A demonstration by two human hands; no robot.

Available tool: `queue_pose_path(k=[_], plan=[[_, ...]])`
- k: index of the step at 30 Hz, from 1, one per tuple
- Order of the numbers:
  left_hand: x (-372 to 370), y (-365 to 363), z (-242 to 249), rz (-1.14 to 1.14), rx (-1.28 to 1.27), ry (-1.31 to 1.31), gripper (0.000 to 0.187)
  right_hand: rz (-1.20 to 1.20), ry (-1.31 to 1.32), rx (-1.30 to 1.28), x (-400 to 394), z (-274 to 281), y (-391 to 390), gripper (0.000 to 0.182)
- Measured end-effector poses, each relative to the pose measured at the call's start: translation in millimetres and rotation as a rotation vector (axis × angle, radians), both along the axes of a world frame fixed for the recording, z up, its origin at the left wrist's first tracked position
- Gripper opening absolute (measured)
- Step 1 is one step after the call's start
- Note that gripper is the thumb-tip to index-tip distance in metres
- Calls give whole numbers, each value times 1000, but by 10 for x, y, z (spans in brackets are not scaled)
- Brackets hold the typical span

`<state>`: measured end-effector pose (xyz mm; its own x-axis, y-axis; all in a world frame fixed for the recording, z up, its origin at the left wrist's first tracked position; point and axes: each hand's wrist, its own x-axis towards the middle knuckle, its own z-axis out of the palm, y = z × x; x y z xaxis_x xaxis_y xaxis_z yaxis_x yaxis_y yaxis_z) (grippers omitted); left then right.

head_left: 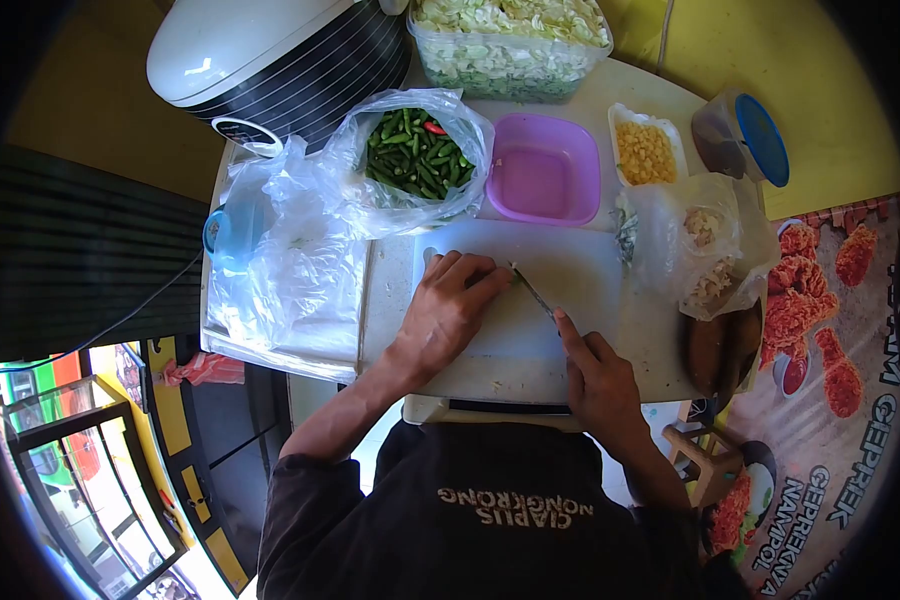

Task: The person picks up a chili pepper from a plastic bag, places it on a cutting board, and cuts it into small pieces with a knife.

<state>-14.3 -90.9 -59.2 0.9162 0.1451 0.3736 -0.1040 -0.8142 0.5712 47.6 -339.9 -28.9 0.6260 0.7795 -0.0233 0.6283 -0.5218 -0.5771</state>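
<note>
My right hand [600, 380] grips a knife [535, 292], its blade pointing up and left over a white cutting board [580, 260]. Close to the knife's tip is my left hand [455, 300], fingers curled down onto the board. Whatever it may hold is hidden under the fingers; a tiny pale bit shows beside the tip. Behind the board stands a purple plastic tub [545, 170] with hardly anything in it. To its left, an open plastic bag [345, 195] is full of green chilies [420, 155], with a red one among them.
A rice cooker [260, 60] and a clear box of chopped cabbage [510, 55] stand at the back. At right are a tray of yellow pieces [645, 150], a blue-lidded container [760, 140] and a plastic bag [705, 235] with pale contents. Crumpled plastic [295, 270] covers the left side.
</note>
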Motion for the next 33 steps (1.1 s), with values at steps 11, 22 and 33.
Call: queue_pose_path(k=[11,22,33], plan=[[12,-7,5,0,-20,-15,21,1,24,24,-14,-43,-46,70],[-16,-10,5,5,-48,-13,23,-10,21,-3,-71,32,-145,67],[-44,-27,42,8,-30,-32,23,-125,54,86,-188,-30,-37,57]])
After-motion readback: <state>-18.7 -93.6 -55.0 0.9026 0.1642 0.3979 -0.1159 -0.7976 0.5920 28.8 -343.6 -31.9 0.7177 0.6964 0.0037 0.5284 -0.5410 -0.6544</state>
